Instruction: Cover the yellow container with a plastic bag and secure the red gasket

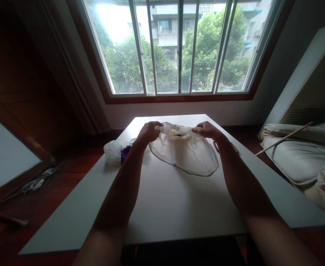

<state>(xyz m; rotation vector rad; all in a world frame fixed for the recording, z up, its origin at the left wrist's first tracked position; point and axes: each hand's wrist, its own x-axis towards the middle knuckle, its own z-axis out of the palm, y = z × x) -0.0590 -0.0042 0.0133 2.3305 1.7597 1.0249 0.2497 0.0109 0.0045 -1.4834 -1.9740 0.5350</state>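
A sheer whitish fabric piece (pixel 195 157) with a darker rim spreads out over the white table (pixel 176 207), between both hands. Near its top is a gathered opening with something yellowish and dark inside. My left hand (pixel 150 132) pinches the fabric's upper left edge. On the other side, my right hand (pixel 205 130) grips the upper right edge, fingers closed on it.
Left of my left forearm lie a crumpled clear plastic bag (pixel 113 152) and a purple item (pixel 125 153). Red-handled scissors (pixel 216 146), partly hidden, rest by my right forearm. A window stands beyond the table; rolled bedding (pixel 292 155) and a stick lie at right.
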